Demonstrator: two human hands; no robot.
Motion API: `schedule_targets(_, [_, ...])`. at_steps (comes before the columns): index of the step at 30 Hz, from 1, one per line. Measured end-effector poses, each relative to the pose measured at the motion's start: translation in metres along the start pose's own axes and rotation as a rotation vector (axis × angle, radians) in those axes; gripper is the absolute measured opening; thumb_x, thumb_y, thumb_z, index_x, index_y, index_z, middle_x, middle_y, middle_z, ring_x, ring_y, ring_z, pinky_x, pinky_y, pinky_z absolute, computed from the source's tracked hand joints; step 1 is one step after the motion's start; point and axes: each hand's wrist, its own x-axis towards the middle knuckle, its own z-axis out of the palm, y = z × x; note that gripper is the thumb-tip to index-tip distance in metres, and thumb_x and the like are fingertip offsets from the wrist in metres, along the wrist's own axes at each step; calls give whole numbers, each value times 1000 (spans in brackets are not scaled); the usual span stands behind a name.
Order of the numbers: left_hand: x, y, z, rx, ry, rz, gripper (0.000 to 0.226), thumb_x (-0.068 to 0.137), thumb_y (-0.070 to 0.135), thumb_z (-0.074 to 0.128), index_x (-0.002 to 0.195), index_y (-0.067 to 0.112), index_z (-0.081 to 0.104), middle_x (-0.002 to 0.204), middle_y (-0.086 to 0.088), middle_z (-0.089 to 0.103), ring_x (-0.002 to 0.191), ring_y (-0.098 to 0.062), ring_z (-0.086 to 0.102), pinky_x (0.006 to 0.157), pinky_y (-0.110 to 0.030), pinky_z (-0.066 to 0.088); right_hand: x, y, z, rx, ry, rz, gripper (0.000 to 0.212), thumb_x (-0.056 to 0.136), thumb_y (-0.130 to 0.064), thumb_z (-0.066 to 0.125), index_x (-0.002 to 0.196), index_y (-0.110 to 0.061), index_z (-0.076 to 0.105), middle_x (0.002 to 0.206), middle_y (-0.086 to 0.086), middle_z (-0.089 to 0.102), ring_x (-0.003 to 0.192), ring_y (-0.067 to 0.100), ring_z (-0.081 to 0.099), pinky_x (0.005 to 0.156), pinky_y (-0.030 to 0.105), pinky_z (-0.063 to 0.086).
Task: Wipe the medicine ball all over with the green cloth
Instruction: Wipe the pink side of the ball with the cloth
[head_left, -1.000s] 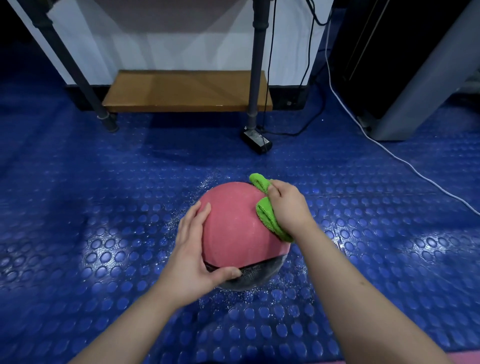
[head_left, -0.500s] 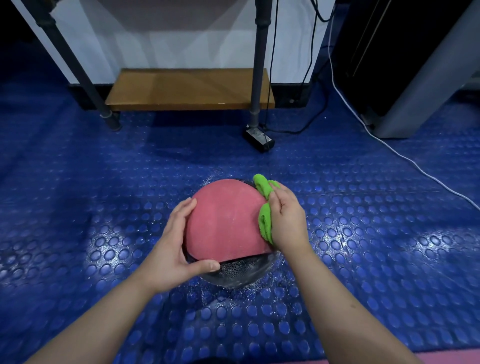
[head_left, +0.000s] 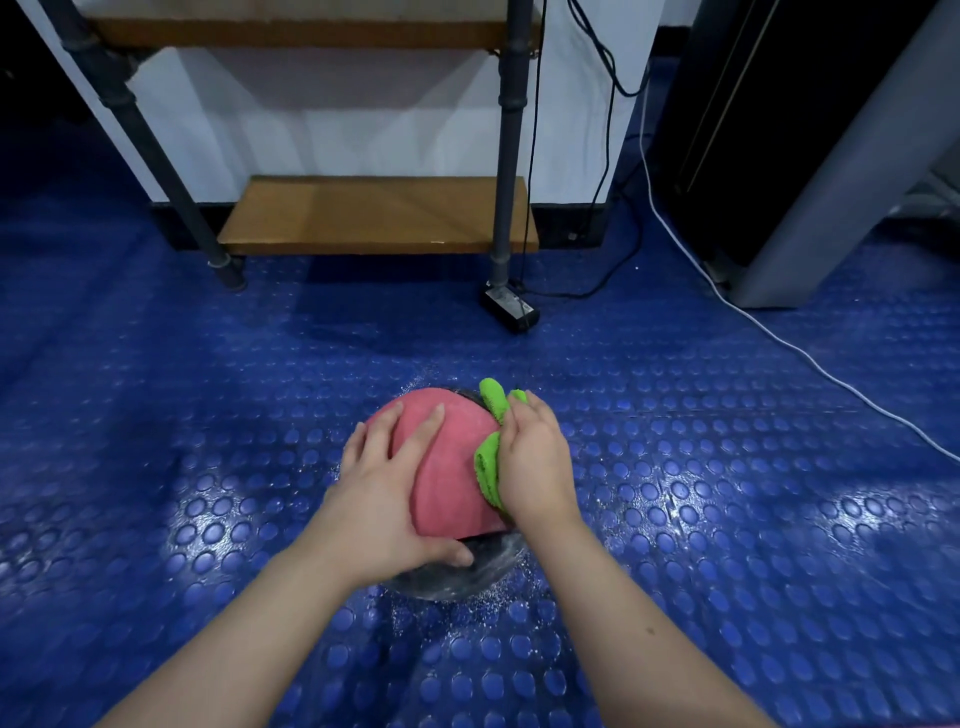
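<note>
- While the blue studded rubber floor (head_left: 208, 467) carries everything, the round pink-and-dark textured medicine ball (head_left: 452, 467) sits on its near middle, well away from the floor's far edge.
- At that far edge stands a low brown wooden shelf (head_left: 379, 213) on dark metal legs (head_left: 501, 156), with a small black power adapter (head_left: 511, 309) at the foot of the right leg.
- A thin white cable (head_left: 779, 338) crosses the floor's far right part beside a slanted grey panel (head_left: 831, 182) — both well apart from the ball.
- White specks (head_left: 498, 587) lie scattered round the ball's base.
- Both hands cover the ball's flanks, one on each side.
- The ball's pink face points up and toward the camera; the dark part shows along the near underside and as a sliver at the far top. Being round, it shows no longer axis.
- The left hand (head_left: 384, 499) lies on the pink top with fingers spread, thumb across the near dark band.
- The right hand (head_left: 535, 467) curls its fingers together round the bunched bright green cloth (head_left: 488, 462), pressing it to the ball's right side — a tuft pokes out above the fingertips.
</note>
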Motion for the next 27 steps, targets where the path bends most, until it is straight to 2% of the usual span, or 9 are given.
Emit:
schedule_targets(3, [3,-2,-2,-12,12,-6,141,33,84,71,149,55,-4,156,20,-14,149,-25,-5,112,-62,31,-1,2,1,31,10,-4,41,105,-22,29,140,-8,47,152,8,33,141,18,28,114,22,18])
schedule_targets(7, [8,3,-6,-15,9,-13,140,41,73,84,152,50,1,158,14,-8,149,-27,-1,117,-54,26,-22,7,5,118,61,-64,42,104,-22,32,144,-14,43,155,-1,28,142,10,25,117,24,19])
schedule_targets(10, [10,3,-10,-29,7,-18,140,41,69,87,153,48,5,159,12,-4,148,-27,2,119,-50,24,-41,15,9,177,92,-86,43,104,-23,33,146,-19,39,156,-9,23,142,4,22,117,24,20])
schedule_targets(18, [10,6,-13,-65,1,-34,138,43,62,90,152,49,6,156,15,-2,148,-24,2,119,-50,22,-36,17,12,274,175,48,41,104,-25,31,142,-17,45,153,-3,31,140,7,28,109,11,16])
schedule_targets(20, [9,5,-12,-72,6,-34,138,43,62,90,152,50,6,156,15,-2,148,-24,2,119,-49,22,-34,18,13,279,169,69,41,104,-25,31,142,-17,45,153,-3,32,140,7,28,110,13,17])
schedule_targets(23, [6,2,-8,-87,22,-37,138,43,62,90,151,51,5,155,17,-2,147,-23,2,119,-50,22,-29,23,11,281,165,133,41,104,-23,31,141,-15,47,150,1,38,139,12,32,115,24,21])
schedule_targets(27, [5,1,-8,-110,31,-40,137,44,62,90,151,51,5,155,17,-3,148,-22,1,120,-50,22,-20,30,13,249,144,148,41,104,-23,30,139,-13,49,143,4,46,133,18,40,113,35,29])
